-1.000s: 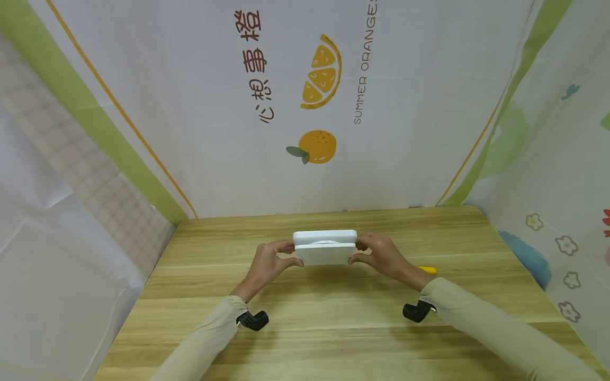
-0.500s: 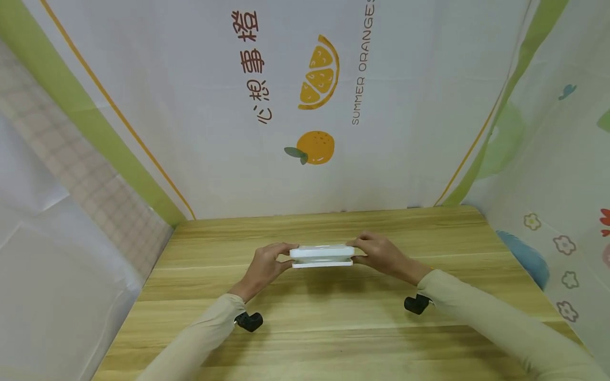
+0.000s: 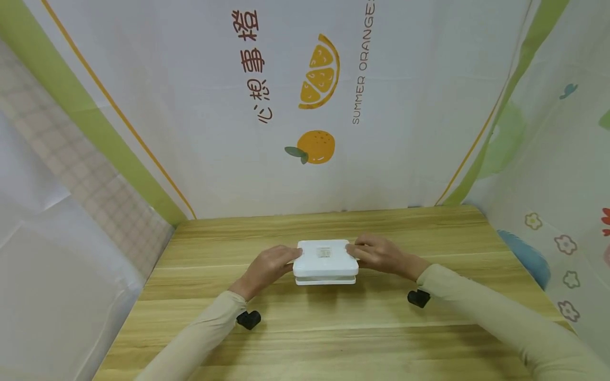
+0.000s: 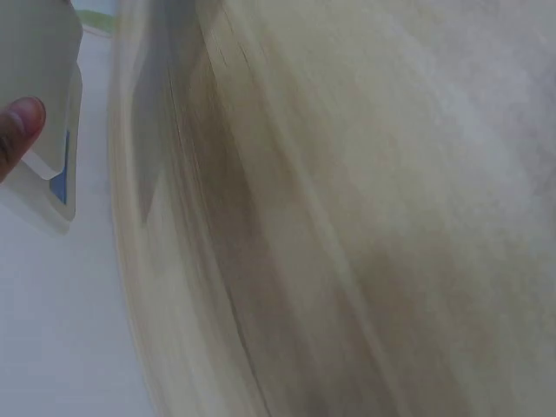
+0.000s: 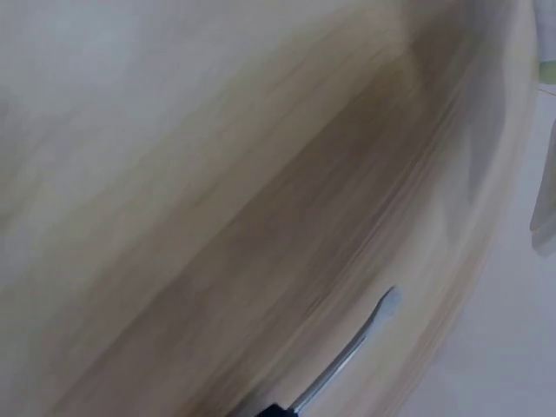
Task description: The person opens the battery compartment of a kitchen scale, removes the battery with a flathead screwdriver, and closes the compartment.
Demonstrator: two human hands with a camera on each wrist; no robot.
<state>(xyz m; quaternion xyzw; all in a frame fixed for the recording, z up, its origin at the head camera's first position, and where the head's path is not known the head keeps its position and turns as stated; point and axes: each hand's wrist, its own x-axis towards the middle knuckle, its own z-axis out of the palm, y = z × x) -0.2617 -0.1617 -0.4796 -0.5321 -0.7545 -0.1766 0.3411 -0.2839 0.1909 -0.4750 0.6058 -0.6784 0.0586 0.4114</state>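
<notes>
A white, flat, squarish box (image 3: 329, 266) made of two stacked layers is held over the wooden table, with a small printed label on its upper face. A narrow gap shows between the layers along the near side. My left hand (image 3: 269, 270) grips its left edge, and my right hand (image 3: 385, 256) grips the right edge. Fingers lie on top at both sides; what they do underneath is hidden. In the left wrist view a fingertip presses the pale box (image 4: 39, 74), and a blue strip shows between its layers. The right wrist view catches only a sliver of the box (image 5: 546, 204).
Below the hands spreads the wood-grain table (image 3: 333, 338). A metal shaft with a flattened tip (image 5: 352, 347), like a screwdriver's, lies on it near the right hand. Printed fabric (image 3: 395, 132) hangs behind the table and along its sides. Each wrist carries a black camera mount (image 3: 249, 319).
The box has tilted: its near side faced me first, then its edge, and now the labelled top shows. It came slightly nearer. Both hands kept hold, and fingers now lie on top.
</notes>
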